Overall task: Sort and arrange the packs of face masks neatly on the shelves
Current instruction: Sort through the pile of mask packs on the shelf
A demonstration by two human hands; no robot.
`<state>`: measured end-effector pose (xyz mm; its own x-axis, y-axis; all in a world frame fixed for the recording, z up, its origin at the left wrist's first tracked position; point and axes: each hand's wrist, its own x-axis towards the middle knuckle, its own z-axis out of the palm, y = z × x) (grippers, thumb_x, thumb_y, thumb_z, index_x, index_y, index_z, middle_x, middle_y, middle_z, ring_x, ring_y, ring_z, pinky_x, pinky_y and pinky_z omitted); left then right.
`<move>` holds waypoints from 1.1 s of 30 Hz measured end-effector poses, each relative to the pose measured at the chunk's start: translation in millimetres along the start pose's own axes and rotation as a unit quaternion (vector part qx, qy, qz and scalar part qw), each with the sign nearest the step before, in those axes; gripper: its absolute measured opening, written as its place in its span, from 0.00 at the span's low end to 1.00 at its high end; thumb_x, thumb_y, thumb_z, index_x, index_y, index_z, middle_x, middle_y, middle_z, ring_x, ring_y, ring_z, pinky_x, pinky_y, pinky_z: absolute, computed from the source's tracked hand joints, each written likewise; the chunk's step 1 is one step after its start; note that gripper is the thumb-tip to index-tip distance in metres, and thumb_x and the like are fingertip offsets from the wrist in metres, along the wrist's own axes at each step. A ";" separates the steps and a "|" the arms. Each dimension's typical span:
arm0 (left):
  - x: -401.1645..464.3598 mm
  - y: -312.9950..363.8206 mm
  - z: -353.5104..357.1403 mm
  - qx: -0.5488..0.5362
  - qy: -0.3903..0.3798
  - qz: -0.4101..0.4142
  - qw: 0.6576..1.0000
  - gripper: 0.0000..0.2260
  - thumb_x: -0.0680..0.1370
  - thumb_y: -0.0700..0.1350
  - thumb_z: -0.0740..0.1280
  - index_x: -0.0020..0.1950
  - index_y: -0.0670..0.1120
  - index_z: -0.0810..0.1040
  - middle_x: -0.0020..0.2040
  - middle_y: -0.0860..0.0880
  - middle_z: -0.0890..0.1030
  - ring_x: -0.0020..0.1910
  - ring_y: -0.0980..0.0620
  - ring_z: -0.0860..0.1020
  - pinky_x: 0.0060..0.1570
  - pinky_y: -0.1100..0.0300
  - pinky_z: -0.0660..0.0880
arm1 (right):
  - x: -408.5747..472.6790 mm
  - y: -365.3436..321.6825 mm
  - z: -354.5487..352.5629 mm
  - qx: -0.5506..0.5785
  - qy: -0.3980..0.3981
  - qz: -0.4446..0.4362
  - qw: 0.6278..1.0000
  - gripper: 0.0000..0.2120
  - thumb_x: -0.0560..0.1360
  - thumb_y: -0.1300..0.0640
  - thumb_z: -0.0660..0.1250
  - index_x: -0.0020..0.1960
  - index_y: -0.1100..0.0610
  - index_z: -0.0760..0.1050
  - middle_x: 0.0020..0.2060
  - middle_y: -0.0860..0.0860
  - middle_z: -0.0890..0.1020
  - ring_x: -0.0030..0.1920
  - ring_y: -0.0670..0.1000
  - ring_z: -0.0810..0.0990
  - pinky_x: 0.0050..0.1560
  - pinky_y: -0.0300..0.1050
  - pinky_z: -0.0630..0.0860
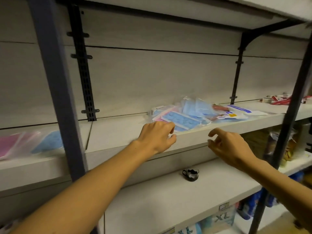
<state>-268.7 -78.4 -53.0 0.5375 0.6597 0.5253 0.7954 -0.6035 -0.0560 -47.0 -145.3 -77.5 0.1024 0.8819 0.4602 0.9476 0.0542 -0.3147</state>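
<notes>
Reaching toward the middle shelf, both hands hover at its front edge with nothing in them: the left hand has its fingers loosely curled, knuckles just short of the nearest pack, and whether a fingertip already touches the wrapper I cannot tell; the right hand hangs a little lower and further out, in front of the shelf's front lip, fingers bent and relaxed. The loose pile of mask packs lies just beyond and between the hands, toward the back of the shelf and slightly to the right of the left hand. Its front member, a blue pack in clear wrap, lies flat with its long axis slanting from the back left to the front right, one end close to the shelf's front edge. By my reading the left hand is the nearer one and would meet the pack at its left end, while the right hand would have to rise over the lip to take the other end. Further along the same level, past the blue post, pink and blue packs lie in an overlapping row near the left end, well apart from the hands.
</notes>
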 end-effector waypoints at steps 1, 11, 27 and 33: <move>15.3 2.7 6.1 -0.001 0.003 -0.002 1.000 0.11 0.78 0.54 0.59 0.53 0.49 0.74 0.50 0.51 0.80 0.51 0.47 0.76 0.41 0.58 0.66 | 10.3 8.4 -3.3 -0.007 0.004 -0.003 1.000 0.13 0.78 0.50 0.65 0.61 0.53 0.73 0.44 0.50 0.81 0.43 0.50 0.79 0.47 0.45 0.78; 123.7 5.5 49.5 0.018 -0.006 -0.068 0.998 0.10 0.77 0.55 0.61 0.51 0.50 0.75 0.52 0.49 0.79 0.54 0.45 0.76 0.44 0.58 0.65 | 117.5 76.5 -8.8 0.000 0.048 -0.026 0.999 0.14 0.78 0.51 0.66 0.62 0.53 0.72 0.46 0.53 0.83 0.44 0.52 0.80 0.48 0.49 0.79; 135.2 14.5 69.9 0.129 -0.048 -0.305 0.942 0.11 0.77 0.58 0.61 0.47 0.51 0.75 0.53 0.47 0.80 0.54 0.44 0.77 0.46 0.57 0.69 | 231.4 165.2 11.4 -0.013 -0.007 -0.036 0.999 0.19 0.77 0.50 0.63 0.65 0.55 0.67 0.50 0.58 0.81 0.49 0.59 0.78 0.52 0.56 0.77; 128.7 40.1 76.6 0.153 -0.063 -0.419 0.893 0.22 0.77 0.63 0.57 0.57 0.47 0.77 0.57 0.44 0.78 0.55 0.43 0.76 0.50 0.56 0.71 | 252.9 182.5 24.4 -0.039 -0.036 -0.046 0.998 0.18 0.77 0.46 0.62 0.59 0.59 0.72 0.51 0.59 0.81 0.49 0.60 0.79 0.48 0.51 0.76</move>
<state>-146.1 16.6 -52.7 -0.2704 0.8789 0.3930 0.9619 0.2638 0.0719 144.5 99.1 -38.8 -0.0049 0.9061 0.4231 0.9729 0.1022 -0.2076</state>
